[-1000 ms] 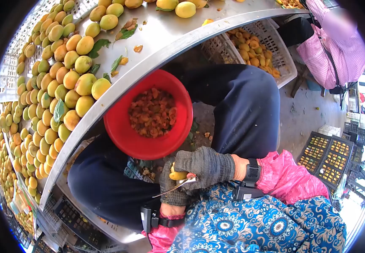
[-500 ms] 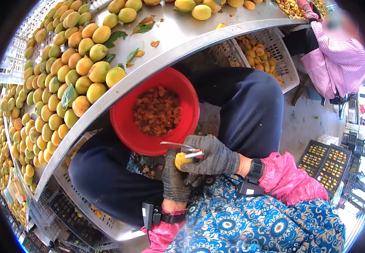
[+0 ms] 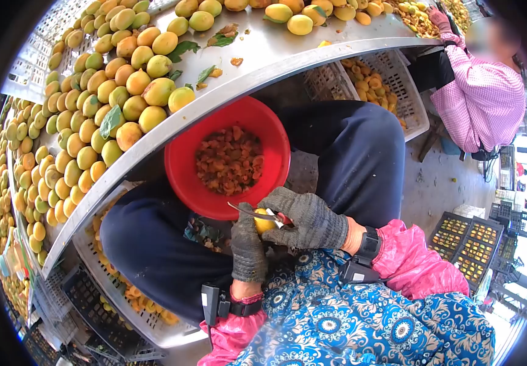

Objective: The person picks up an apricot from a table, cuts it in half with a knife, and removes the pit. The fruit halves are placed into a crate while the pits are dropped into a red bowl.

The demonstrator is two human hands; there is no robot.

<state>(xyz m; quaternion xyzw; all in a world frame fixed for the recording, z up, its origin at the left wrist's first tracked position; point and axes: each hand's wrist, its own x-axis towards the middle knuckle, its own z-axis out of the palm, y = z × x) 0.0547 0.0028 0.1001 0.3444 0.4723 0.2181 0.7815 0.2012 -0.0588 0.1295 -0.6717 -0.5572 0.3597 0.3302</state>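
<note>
My left hand (image 3: 249, 250), in a grey knit glove, is closed around a yellow apricot (image 3: 264, 224) above my lap. My gloved right hand (image 3: 309, 222) grips a small knife (image 3: 256, 214) with a thin, curved blade and a red and white handle. The blade lies across the top of the apricot, and my right fingers are close against the fruit. Just beyond both hands, between my knees, a red basin (image 3: 277, 143) holds a heap of brownish-orange pieces (image 3: 230, 160), too small to tell exactly what they are.
Many whole apricots (image 3: 117, 94) and some leaves lie on a metal table (image 3: 275, 64) with a curved edge. White crates (image 3: 419, 110) of cut fruit stand under it. A person in a pink checked shirt (image 3: 483, 100) works at the upper right. Black trays (image 3: 467, 241) of fruit sit at the right.
The knife blade has come down lower across the apricot, and its handle is more covered by my right hand. My hands remain close together; the whole view has shifted slightly.
</note>
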